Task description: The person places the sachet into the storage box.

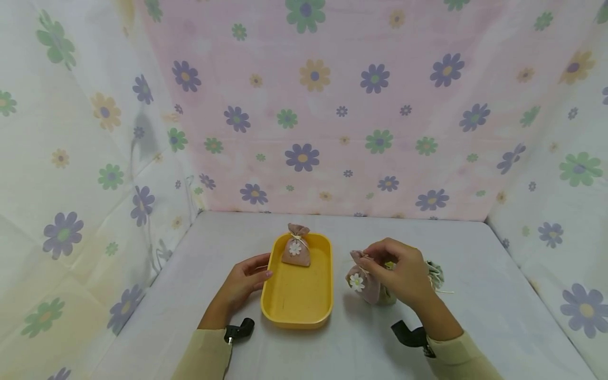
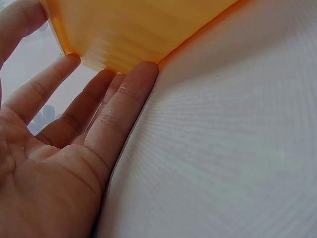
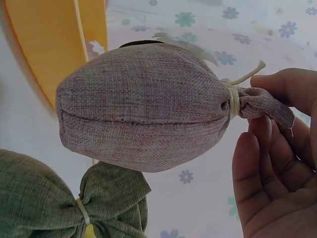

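Note:
My left hand [image 1: 242, 282] holds the left side of a yellow tray [image 1: 296, 319], thumb at the rim and fingers against the outer wall. Inside the tray's far end leans a pinkish-brown cloth sachet [image 1: 298, 256], tied with cord and trimmed with a white flower. To the tray's right, my right hand [image 1: 401, 269] pinches the gathered neck of a similar sachet [image 3: 143, 106] between thumb and fingers. Its white flower [image 1: 356, 282] faces the tray in the head view. A green sachet [image 3: 37, 196] lies close by it, partly hidden behind it in the head view.
More green cloth with a pale cord [image 1: 435, 274] shows beyond my right wrist. A white cloth covers the table [image 1: 209, 237]. Flower-printed curtains [image 1: 304, 105] enclose its back and both sides. Black wrist mounts [image 1: 239, 330] stick out beside my sleeves.

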`<state>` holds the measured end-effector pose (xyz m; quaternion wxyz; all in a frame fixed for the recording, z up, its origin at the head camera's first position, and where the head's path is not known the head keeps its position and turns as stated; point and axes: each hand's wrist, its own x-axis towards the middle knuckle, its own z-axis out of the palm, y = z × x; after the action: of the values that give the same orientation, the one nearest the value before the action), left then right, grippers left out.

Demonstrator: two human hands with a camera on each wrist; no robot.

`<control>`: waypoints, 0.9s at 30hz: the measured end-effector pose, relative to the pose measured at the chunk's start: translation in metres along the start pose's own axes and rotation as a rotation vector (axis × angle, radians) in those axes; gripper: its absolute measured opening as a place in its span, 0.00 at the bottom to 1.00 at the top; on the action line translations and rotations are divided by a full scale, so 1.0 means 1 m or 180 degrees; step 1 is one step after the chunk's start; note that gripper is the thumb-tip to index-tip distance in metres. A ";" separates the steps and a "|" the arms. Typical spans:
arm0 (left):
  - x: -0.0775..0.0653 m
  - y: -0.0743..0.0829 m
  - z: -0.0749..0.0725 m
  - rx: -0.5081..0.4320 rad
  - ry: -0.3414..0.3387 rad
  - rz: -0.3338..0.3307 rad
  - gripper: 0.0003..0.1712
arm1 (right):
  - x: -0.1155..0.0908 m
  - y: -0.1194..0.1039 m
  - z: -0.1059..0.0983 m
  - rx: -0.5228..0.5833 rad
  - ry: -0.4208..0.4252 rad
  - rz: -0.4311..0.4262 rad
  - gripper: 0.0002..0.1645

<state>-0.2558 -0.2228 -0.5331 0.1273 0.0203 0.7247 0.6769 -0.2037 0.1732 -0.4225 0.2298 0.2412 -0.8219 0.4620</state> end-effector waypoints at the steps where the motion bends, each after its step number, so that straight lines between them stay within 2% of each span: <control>1: 0.000 0.000 0.000 0.0004 -0.0001 0.0002 0.31 | 0.001 -0.001 0.001 0.0007 0.0005 0.0014 0.09; 15: -0.001 0.001 -0.001 0.0045 0.0025 -0.0028 0.31 | 0.018 -0.003 0.018 0.0143 0.0124 0.0106 0.09; 23: 0.000 -0.001 -0.001 0.0015 0.0027 -0.0038 0.32 | 0.028 -0.003 0.031 0.0249 0.0149 0.0335 0.09; 27: 0.001 -0.001 -0.001 0.0013 0.0021 -0.0045 0.32 | 0.033 -0.006 0.035 0.0250 0.0135 0.0368 0.10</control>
<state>-0.2565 -0.2237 -0.5341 0.1296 0.0132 0.7266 0.6745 -0.2313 0.1345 -0.4154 0.2104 0.1924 -0.8107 0.5113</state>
